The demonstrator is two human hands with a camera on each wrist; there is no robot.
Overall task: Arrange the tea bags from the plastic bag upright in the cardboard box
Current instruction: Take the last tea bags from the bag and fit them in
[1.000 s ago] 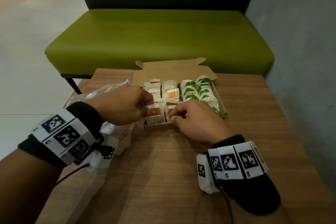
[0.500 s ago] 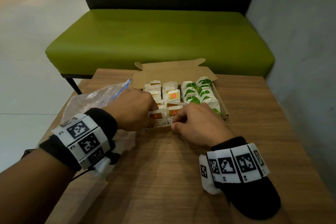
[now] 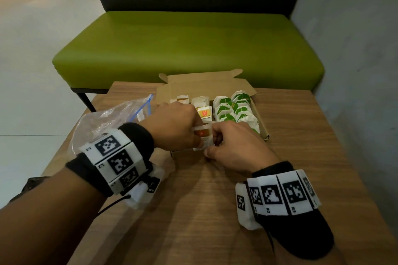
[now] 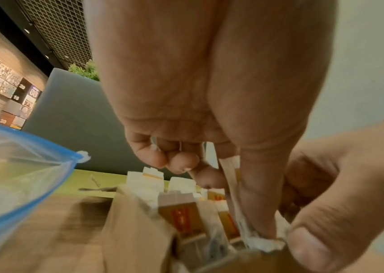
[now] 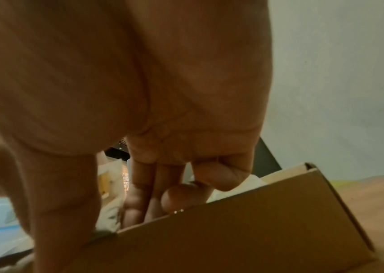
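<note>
An open cardboard box (image 3: 261, 123) sits mid-table with upright tea bags: orange-labelled ones (image 3: 204, 112) on the left, green-labelled ones (image 3: 234, 106) on the right. Over the box's near end, my left hand (image 3: 199, 133) and right hand (image 3: 212, 142) meet and both pinch one white orange-labelled tea bag (image 3: 202, 134). In the left wrist view my left hand's thumb and finger (image 4: 251, 203) grip that tea bag (image 4: 233, 177), and the right thumb (image 4: 312, 242) presses its lower end. In the right wrist view my right hand's fingers (image 5: 144, 199) curl down behind the box wall (image 5: 244, 230).
A clear plastic bag (image 3: 112, 122) with a blue zip edge lies left of the box, under my left wrist. A green bench (image 3: 189, 49) stands beyond the table's far edge, and a grey wall (image 3: 355, 49) runs along the right. Bare wooden tabletop (image 3: 204, 211) lies near me.
My left hand has shifted right, closer to the right hand. The tea bag held between them sits higher over the near row of the box.
</note>
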